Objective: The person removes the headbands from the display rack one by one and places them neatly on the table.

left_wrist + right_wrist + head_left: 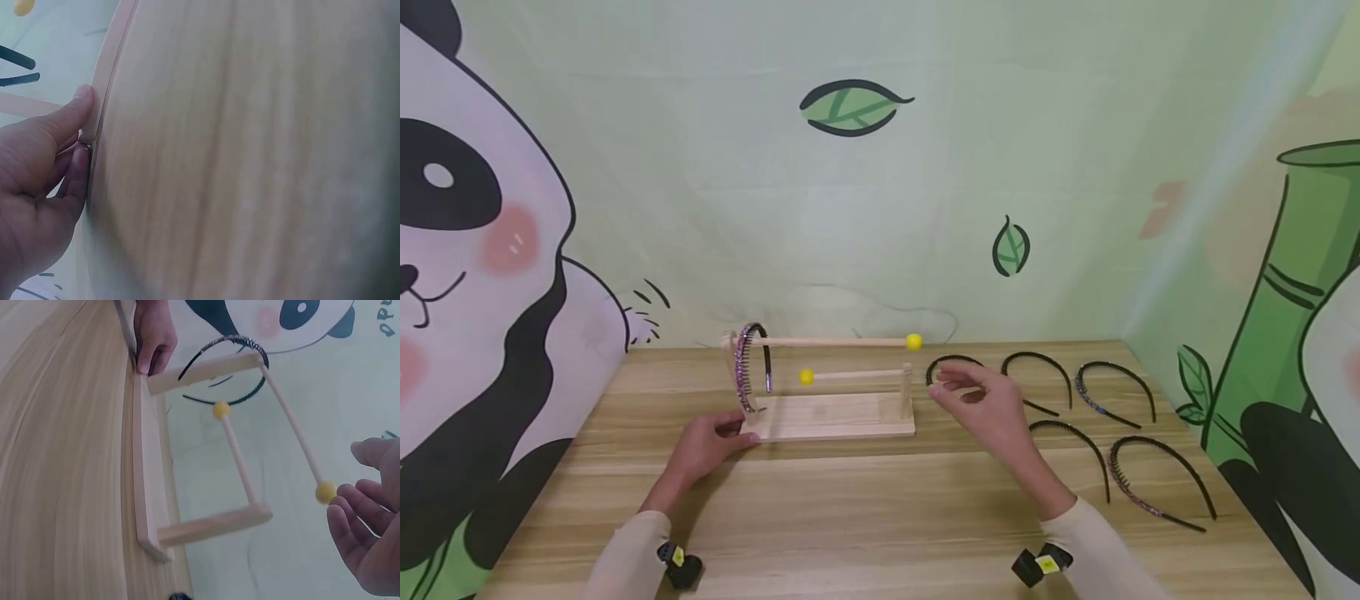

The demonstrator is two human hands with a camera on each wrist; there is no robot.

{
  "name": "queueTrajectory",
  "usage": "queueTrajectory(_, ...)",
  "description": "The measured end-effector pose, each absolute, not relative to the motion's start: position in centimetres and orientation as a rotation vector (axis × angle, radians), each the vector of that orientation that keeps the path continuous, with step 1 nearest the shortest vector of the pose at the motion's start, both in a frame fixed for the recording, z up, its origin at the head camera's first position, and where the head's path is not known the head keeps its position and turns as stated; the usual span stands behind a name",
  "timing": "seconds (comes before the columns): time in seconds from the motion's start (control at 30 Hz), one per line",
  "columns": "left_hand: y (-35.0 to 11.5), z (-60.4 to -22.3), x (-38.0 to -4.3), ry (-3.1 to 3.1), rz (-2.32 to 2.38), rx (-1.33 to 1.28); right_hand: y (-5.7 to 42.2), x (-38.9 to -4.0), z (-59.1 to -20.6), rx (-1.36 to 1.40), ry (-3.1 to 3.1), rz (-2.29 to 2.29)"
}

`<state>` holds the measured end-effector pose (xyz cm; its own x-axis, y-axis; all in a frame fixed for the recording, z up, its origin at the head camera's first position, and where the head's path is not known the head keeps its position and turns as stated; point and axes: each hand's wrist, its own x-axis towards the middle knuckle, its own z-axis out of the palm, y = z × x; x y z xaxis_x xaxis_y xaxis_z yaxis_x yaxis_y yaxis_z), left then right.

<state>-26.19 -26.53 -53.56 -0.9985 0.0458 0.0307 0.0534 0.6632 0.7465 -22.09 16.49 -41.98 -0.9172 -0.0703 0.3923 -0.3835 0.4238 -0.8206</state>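
Note:
A wooden stand (831, 429) rests on the table, with an upper rod (835, 342) and a shorter lower rod (861, 374), each tipped by a yellow ball. Over the upper rod's left end hangs a dark headband (742, 367) with comb teeth and a glittery band. My left hand (706, 447) grips the left corner of the stand's base, thumb along its front edge. To the right of the stand my right hand (992, 408) is raised with loosely bent fingers and nothing in them. In the right wrist view its fingertips are near the yellow ball (325, 492) of the upper rod.
Several dark headbands lie on the right side of the table, among them a glittery one (1138, 497) near the right edge and a blue-flecked one (1092, 400). One headband (957, 359) is partly behind my right hand. A patterned backdrop (700, 167) stands behind the table (865, 517).

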Motion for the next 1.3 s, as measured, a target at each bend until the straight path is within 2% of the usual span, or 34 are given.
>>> queueTrajectory(0.87,-26.6,-53.5,-26.1,-2.866,-1.255,-0.090,3.9,-24.2,-40.4,0.700,-2.285,1.708)
queueTrajectory(1.3,-26.7,-53.5,-26.1,-2.845,-1.229,-0.119,-1.8,-25.2,-41.0,0.696,-2.364,1.770)
